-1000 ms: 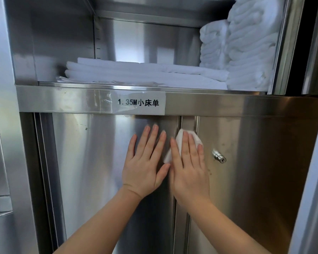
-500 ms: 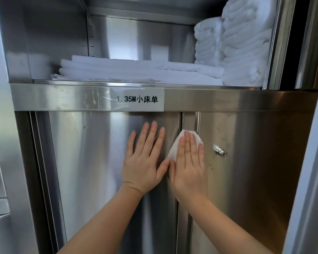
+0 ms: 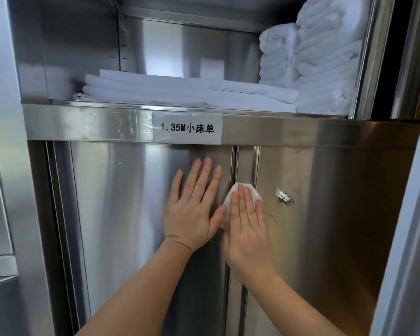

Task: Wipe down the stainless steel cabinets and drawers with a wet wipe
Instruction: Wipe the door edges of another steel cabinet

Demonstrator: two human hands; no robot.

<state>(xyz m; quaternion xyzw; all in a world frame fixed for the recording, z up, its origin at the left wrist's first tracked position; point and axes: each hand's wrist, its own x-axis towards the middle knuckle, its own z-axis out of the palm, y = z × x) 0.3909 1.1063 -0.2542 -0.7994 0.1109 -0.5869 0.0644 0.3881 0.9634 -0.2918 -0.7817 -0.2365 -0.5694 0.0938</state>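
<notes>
While both hands sit flat on two steel doors (image 3: 136,214), the left hand (image 3: 192,209) is bare and the right hand (image 3: 246,226) presses one wipe (image 3: 240,192) over the seam. One lock (image 3: 285,199) sits right of them; one label (image 3: 187,128) and two linen stacks (image 3: 320,59) above.

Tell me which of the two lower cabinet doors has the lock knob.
The right door, beside the right hand pressing the wet wipe. It carries the knob; the left door is plain.
</notes>
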